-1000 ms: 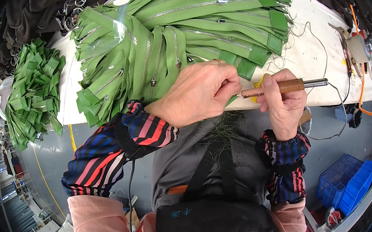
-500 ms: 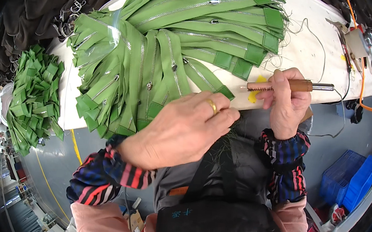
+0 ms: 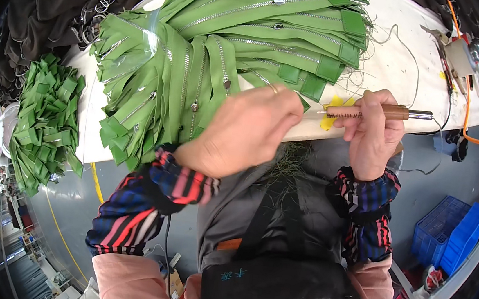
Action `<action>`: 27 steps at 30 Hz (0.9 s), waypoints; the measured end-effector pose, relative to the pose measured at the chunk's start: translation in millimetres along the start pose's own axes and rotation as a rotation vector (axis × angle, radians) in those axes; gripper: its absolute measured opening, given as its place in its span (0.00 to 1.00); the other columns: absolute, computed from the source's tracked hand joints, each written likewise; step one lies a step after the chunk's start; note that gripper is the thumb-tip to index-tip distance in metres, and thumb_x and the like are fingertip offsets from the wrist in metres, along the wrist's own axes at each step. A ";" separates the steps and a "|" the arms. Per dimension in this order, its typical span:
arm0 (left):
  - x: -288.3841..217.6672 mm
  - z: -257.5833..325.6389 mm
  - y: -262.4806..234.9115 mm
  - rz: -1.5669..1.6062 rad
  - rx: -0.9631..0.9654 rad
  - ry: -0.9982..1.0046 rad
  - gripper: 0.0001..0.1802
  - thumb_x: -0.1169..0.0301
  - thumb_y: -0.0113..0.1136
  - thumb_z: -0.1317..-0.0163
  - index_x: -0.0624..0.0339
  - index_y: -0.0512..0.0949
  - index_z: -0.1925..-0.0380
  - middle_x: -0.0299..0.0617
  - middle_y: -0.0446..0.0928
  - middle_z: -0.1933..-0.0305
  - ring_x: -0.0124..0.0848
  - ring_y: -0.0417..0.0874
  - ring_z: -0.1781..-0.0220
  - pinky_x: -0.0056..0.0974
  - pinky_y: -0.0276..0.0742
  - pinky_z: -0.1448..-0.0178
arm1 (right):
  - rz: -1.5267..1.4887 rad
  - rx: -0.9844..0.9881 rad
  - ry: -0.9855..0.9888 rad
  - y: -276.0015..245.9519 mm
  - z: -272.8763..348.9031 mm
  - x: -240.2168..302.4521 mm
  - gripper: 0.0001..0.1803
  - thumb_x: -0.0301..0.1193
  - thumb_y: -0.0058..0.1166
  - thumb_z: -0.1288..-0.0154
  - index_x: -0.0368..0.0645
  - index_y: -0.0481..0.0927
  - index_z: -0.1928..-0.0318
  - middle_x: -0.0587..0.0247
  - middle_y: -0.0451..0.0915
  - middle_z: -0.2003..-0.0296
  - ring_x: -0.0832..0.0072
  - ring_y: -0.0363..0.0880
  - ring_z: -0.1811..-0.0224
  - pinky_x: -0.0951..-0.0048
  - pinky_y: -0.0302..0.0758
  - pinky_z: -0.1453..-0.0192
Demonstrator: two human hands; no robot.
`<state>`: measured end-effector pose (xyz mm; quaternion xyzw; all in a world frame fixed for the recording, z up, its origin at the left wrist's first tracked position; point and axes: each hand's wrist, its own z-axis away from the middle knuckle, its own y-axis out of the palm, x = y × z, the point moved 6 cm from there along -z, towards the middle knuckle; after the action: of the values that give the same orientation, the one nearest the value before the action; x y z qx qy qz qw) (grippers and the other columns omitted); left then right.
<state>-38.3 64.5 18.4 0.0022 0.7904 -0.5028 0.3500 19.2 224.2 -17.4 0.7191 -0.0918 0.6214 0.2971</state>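
Here, a long brown pen-shaped tool [image 3: 396, 112] points left at a small, shiny dark green tab [image 3: 303, 102]

The right hand [image 3: 373, 134] sits right of the middle of the frame. Its grip is closed round the tool. The tool lies almost flat across the frame: its thin tip is on the left, and its silver metal end is on the right.

The tab is just above and right of the middle of the frame. It lies left of the tip and a tiny bit higher, near the tip but not touching it. The left hand [image 3: 247, 130] is nearer, with its fingertips right beside the tab. Its fingers are curled, but they are blurry and hide what is under them, so I cannot tell if that grip is pinching.

A big heap of light green cloth zipper strips with silver teeth [image 3: 224, 19] fills the upper middle, on a white-topped desk [image 3: 388, 71]. A bright yellow patch [image 3: 328, 122] shows just under the tool's tip.
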 end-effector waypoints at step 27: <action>34.5 0.0 4.0 0.519 0.194 -0.337 0.04 0.75 0.56 0.39 0.66 0.74 0.68 0.32 0.72 0.76 0.16 0.69 0.72 0.25 0.66 0.69 | 0.301 0.245 0.058 28.5 6.6 -6.0 0.08 0.27 0.55 0.38 0.38 0.73 0.73 0.69 0.75 0.80 0.86 0.73 0.82 0.87 0.66 0.82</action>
<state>-62.9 54.4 -3.9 0.1536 0.6428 -0.4630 0.5906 9.2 196.2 -14.4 0.7099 -0.1134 0.6858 0.1139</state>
